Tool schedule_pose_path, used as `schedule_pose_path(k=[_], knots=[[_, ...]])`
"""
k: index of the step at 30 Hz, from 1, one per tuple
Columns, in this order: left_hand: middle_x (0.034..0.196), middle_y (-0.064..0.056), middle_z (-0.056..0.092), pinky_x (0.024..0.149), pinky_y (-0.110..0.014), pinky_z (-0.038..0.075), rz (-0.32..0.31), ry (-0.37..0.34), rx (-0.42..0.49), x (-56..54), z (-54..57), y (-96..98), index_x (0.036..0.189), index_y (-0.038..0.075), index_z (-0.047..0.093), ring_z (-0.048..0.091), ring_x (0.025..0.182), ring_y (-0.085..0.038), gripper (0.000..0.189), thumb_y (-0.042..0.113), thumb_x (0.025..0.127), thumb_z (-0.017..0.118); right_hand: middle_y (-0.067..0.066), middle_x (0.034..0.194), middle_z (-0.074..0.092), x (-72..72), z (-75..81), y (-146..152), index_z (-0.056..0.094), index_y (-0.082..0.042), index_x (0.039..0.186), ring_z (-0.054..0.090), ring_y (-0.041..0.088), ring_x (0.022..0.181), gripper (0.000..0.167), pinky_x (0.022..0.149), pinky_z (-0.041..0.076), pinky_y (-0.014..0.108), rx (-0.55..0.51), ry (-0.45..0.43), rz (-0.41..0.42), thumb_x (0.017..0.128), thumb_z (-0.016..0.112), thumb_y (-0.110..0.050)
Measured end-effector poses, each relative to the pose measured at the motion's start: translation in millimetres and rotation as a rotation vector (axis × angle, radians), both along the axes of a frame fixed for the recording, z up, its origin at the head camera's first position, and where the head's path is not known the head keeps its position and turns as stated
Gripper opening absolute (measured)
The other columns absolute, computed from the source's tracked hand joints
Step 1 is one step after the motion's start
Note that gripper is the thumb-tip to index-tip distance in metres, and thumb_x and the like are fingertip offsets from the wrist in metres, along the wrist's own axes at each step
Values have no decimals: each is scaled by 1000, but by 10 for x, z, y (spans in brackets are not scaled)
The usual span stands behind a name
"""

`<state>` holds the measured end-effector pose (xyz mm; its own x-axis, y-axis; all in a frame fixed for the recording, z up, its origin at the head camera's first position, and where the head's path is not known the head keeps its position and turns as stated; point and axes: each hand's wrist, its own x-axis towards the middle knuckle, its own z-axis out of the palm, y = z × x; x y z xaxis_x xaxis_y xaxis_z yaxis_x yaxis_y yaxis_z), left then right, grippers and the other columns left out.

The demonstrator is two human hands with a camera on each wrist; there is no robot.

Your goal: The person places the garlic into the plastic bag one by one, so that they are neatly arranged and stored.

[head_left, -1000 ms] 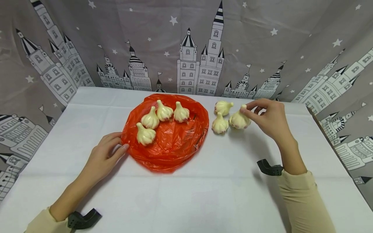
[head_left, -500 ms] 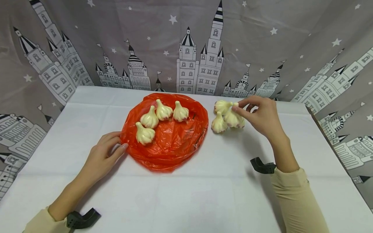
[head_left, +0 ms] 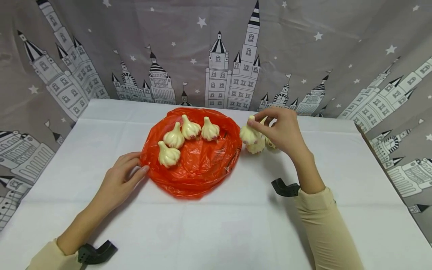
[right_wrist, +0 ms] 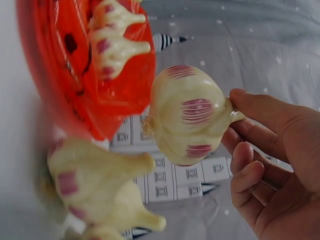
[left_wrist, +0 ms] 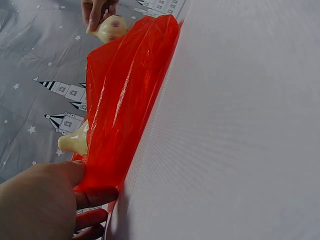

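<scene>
My right hand [head_left: 281, 129] pinches a garlic bulb [head_left: 249, 135] by its neck, stem up, at the right rim of the red plastic bag [head_left: 199, 165]. In the right wrist view, this garlic bulb [right_wrist: 190, 115] shows purple streaks and a tuft of roots. My left hand [head_left: 123, 178] grips the bag's left edge between thumb and fingers; the left wrist view shows the red wall [left_wrist: 120, 115] rising beside them. Inside the open bag, several garlic bulbs [head_left: 173, 137] stand along the left and back. More bulbs [right_wrist: 75, 182] stand on the table below my right hand, partly hidden in the head view.
A white cloth [head_left: 216, 232] covers the table. Behind it hangs a grey curtain [head_left: 182, 30] printed with castles and stars. A black wrist mount [head_left: 285, 187] sits on my right wrist, another mount [head_left: 98, 253] on my left.
My right hand has carried the pinched garlic bulb leftward, from the right of the loose bulbs to the bag's rim. My left hand has stayed on the bag's edge.
</scene>
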<state>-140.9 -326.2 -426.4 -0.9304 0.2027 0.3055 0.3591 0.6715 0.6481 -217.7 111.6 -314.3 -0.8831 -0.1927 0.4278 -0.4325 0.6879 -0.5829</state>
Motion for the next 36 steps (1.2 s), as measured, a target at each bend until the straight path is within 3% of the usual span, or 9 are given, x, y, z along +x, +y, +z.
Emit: schedule_pose_path(k=[12, 29, 36], knots=[[143, -21, 60, 106, -76, 43, 5, -13, -4, 16, 18, 2, 101, 9, 73, 48, 138, -43, 9, 18, 100, 72, 4, 90, 78, -121, -2, -503, 83, -10, 95, 64, 17, 74, 16, 69, 51, 31, -37, -23, 93, 89, 87, -25], [142, -20, 60, 107, -75, 43, 0, -5, 2, -1, -9, -16, 97, 11, 72, 48, 138, -42, 7, 17, 100, 72, 0, 92, 78, -207, 16, -1009, 83, -12, 94, 62, 17, 76, 18, 68, 51, 28, -75, -76, 153, 91, 86, -29], [141, -20, 61, 107, -75, 42, -7, 4, 11, 6, 1, 0, 96, 11, 71, 49, 137, -41, 7, 16, 100, 72, -2, 88, 77, -238, 72, -1279, 82, -13, 93, 62, 13, 73, 18, 67, 51, 25, -91, -45, 210, 91, 85, -30]])
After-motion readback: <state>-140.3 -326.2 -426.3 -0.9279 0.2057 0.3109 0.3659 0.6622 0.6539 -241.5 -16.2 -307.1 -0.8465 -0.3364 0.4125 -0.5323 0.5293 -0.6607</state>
